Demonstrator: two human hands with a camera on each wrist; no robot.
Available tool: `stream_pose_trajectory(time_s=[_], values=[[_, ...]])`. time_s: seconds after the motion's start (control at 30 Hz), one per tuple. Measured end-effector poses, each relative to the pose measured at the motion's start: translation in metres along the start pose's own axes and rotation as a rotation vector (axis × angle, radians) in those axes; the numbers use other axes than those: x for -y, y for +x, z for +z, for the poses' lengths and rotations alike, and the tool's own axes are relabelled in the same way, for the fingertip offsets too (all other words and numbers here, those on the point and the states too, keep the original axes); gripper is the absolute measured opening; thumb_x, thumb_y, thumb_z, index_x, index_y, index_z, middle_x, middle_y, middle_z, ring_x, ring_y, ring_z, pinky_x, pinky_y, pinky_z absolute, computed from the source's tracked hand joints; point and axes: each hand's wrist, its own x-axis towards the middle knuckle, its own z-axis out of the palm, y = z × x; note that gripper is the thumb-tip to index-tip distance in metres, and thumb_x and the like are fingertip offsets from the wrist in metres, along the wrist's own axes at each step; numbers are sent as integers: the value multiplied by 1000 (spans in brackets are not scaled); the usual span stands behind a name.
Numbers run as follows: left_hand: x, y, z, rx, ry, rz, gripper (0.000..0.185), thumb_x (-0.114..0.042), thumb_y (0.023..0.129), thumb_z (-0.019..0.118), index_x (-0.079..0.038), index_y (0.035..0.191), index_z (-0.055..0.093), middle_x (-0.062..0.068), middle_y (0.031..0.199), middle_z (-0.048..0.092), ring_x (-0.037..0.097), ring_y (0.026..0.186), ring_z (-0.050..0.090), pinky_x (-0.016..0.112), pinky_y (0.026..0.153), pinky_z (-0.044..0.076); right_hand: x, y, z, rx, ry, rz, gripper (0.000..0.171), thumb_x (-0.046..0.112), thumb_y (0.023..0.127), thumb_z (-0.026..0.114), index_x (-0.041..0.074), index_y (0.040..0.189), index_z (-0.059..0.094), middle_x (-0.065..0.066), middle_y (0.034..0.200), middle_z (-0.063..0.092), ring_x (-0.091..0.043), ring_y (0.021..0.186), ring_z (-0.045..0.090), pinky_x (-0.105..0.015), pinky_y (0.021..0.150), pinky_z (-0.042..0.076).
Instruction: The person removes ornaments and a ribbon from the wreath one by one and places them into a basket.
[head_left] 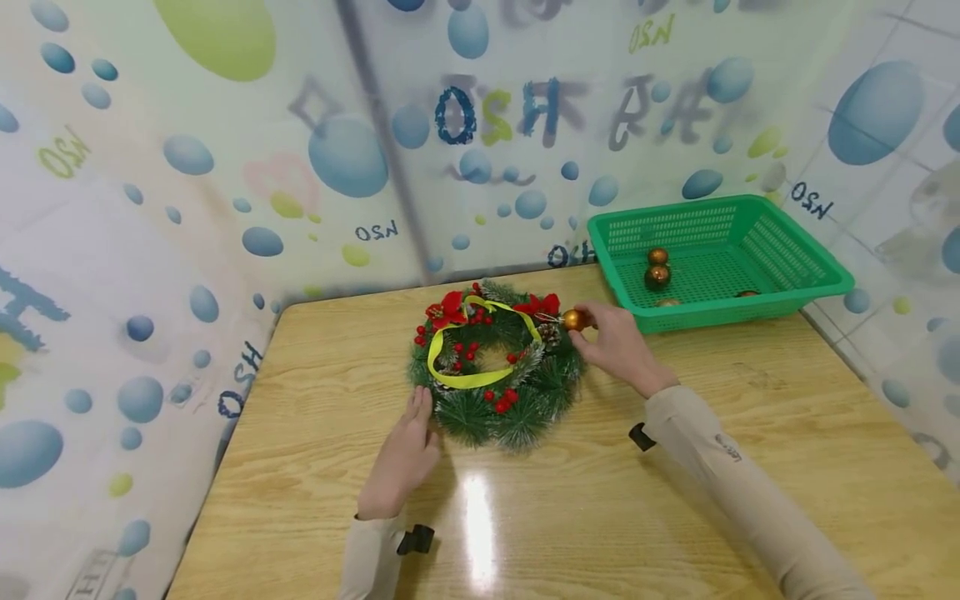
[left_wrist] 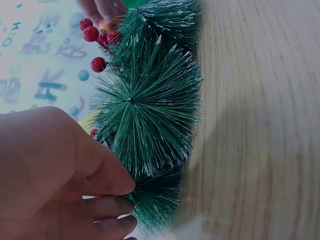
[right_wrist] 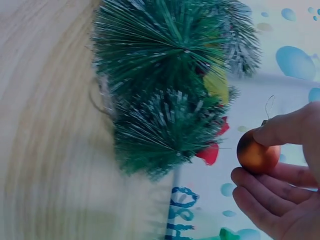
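A green Christmas wreath (head_left: 517, 421) with red berries, red flowers, pinecones and frosted tips lies on the table. A yellow ribbon (head_left: 468, 382) loops over it. My left hand (head_left: 405, 454) holds the wreath's lower left edge, its fingertips partly lost among the needles. In the left wrist view, thumb and fingers close on the green tufts (left_wrist: 145, 105). Just off the wreath's upper right side, my right hand (head_left: 618, 346) pinches an orange bauble (right_wrist: 257, 152) between thumb and fingers. A thin wire loop (right_wrist: 270, 103) sticks out from the bauble's cap.
At the back right of the wooden table (head_left: 330, 367) stands a green plastic basket (head_left: 810, 287) with several baubles (head_left: 657, 276) inside. A patterned sheet (head_left: 300, 233) with blue and green dots hangs behind and at the sides.
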Motion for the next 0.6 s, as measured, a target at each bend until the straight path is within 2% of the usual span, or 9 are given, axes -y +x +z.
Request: stream_pose_trajectory(time_s=[0.4,0.6], values=[[-2,0,-2,14,9,-14,68,-9,99,44,4,159,14,21,169,7,40,156,11,54,127,16,-2,6,-29,-78,-44,-22,35,7,90,72,-8,121,64,-24,107,72,-34,92,72,-50,81,63],[-4,0,-1,7,22,-17,68,-9,100,44,4,159,14,21,169,7,41,156,12,55,127,16,-11,6,-44,-115,-57,2,34,9,91,72,-8,120,64,-24,107,72,-36,92,73,-51,81,63]])
